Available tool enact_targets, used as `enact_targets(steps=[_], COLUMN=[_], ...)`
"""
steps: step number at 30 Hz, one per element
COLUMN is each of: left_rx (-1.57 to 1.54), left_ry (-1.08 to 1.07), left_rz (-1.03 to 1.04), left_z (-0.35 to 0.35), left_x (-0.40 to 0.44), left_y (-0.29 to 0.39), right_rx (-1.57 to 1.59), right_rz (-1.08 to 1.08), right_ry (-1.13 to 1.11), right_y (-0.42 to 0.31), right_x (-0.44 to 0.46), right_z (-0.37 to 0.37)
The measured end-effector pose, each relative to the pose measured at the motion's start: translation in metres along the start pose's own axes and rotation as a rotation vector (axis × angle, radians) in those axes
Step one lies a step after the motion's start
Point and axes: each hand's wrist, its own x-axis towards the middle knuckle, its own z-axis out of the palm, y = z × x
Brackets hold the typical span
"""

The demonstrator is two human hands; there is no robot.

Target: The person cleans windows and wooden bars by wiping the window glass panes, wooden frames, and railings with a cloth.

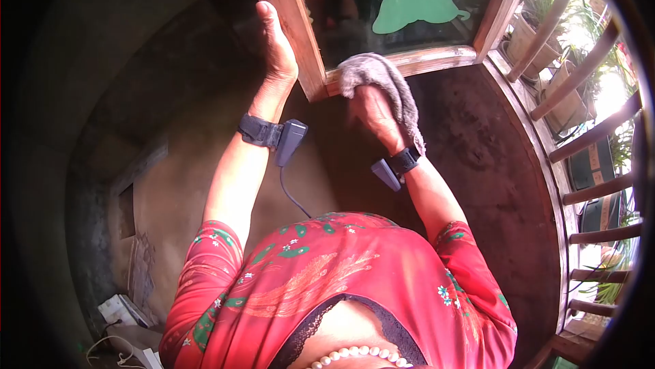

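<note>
Frame (300, 34) touched by left hand (278, 56), 11 o'clock; rag (375, 71) draped over right hand (375, 111), 1ish; finger spread/grip can't be told tbh.

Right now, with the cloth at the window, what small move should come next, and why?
I'd probably have the right hand slide the cloth rightward along the bottom rail: the cloth is bunched near that rail's left end, the stretch to its right is uncovered, and the left hand is at the frame's left side, perhaps steadying it.
</note>
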Motion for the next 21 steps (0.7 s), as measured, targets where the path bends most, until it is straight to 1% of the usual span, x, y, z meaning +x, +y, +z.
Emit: enact_targets(steps=[1, 2, 3, 4, 5, 6, 7, 8, 9, 10, 11, 13, 14, 15, 17, 18, 19, 20, 21], left_rx=[0.028, 0.007, 0.003, 0.003, 0.005, -0.069, -0.072, -0.04, -0.009, -0.086, -0.088, -0.018, -0.018, -0.018, 0.0, -0.011, -0.01, -0.007, -0.004], left_ry=[0.069, -0.044, -0.051, -0.05, -0.049, -0.058, -0.062, -0.046, -0.029, -0.055, -0.057, -0.064, -0.068, -0.07, -0.04, -0.049, -0.056, -0.052, -0.047], left_rz=[0.035, 0.011, 0.016, 0.011, 0.004, -0.086, -0.082, -0.039, 0.006, -0.063, -0.058, -0.036, -0.034, -0.031, 0.005, -0.003, -0.005, 0.001, 0.007], left_z=[0.003, -0.007, -0.008, -0.01, -0.014, -0.017, -0.017, -0.015, -0.013, -0.014, -0.014, -0.013, -0.014, -0.014, -0.015, -0.015, -0.015, -0.014, -0.014], left_x=[0.0, 0.005, 0.009, 0.011, 0.013, 0.014, 0.015, 0.014, 0.013, 0.012, 0.011, 0.01, 0.01, 0.01, 0.012, 0.011, 0.012, 0.011, 0.011], left_y=[0.001, -0.003, -0.005, -0.009, -0.013, -0.014, -0.017, -0.018, -0.018, -0.015, -0.013, -0.011, -0.008, -0.008, -0.01, -0.01, -0.011, -0.011, -0.01], right_rx=[0.181, 0.329, 0.477, 0.397, 0.76, 0.661, 0.563, 0.114, 0.188, 0.153, 0.12, 0.117, 0.103, 0.012, 0.046, 0.058, 0.069, 0.098, 0.096], right_rz=[0.181, 0.277, 0.37, 0.147, 0.404, 0.393, 0.379, 0.296, 0.268, 0.242, 0.216, 0.257, 0.267, 0.316, 0.311, 0.392, 0.475, 0.482, 0.485], right_ry=[-0.046, -0.003, 0.04, 0.069, 0.105, 0.107, 0.107, 0.024, 0.092, 0.112, 0.13, 0.158, 0.248, 0.294, 0.321, 0.4, 0.479, 0.538, 0.54], right_y=[-0.01, -0.03, -0.045, 0.014, 0.014, 0.009, 0.009, 0.046, 0.04, 0.065, 0.094, 0.104, 0.117, 0.147, 0.15, 0.149, 0.147, 0.177, 0.179], right_x=[-0.008, -0.001, 0.01, -0.018, -0.026, -0.005, 0.019, 0.017, 0.032, 0.03, 0.027, 0.033, 0.036, 0.033, 0.045, 0.047, 0.049, 0.044, 0.04], right_z=[-0.001, -0.013, -0.026, 0.02, 0.034, 0.017, -0.002, 0.019, -0.001, -0.004, -0.009, -0.039, -0.046, -0.051, -0.086, -0.096, -0.103, -0.095, -0.087])
